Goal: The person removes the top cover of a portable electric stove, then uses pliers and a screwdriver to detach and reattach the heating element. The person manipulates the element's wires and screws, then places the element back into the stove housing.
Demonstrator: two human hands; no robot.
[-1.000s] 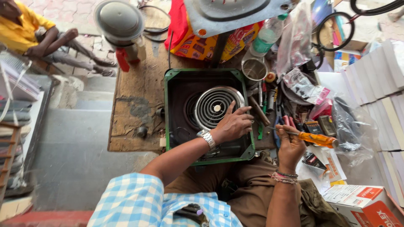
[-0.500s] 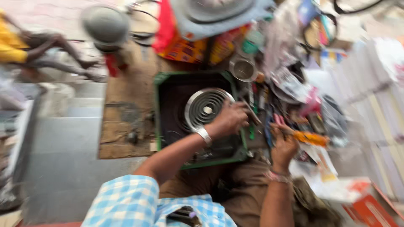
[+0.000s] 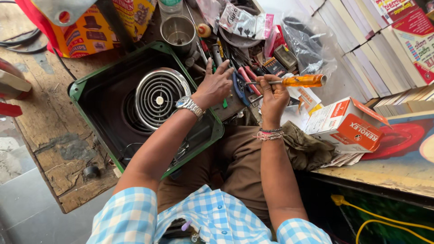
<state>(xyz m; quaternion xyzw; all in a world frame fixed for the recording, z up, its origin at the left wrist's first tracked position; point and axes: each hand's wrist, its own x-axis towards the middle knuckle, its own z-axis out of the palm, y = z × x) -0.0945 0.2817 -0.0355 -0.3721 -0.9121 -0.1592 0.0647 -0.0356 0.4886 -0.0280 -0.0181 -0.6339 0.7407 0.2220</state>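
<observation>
A green electric stove (image 3: 90,79) with a round metal coil (image 3: 158,97) lies open on the wooden bench in front of me. My left hand (image 3: 216,83), with a metal watch on the wrist, reaches past the stove's right edge into a pile of hand tools (image 3: 239,74), fingers spread and touching them. My right hand (image 3: 273,95) is closed around a screwdriver with an orange handle (image 3: 300,81), held level above the tools, its shaft pointing left.
A steel cup (image 3: 177,29) stands behind the stove. Plastic bags (image 3: 307,49), stacked books (image 3: 361,40) and an orange and white carton (image 3: 350,124) crowd the right side. An orange printed bag (image 3: 90,31) sits at the back left. Yellow cable (image 3: 375,221) lies lower right.
My left hand has left the stove's coil and moved right onto the pile of tools. The camera has swung closer and to the right. The screwdriver stays in my right hand.
</observation>
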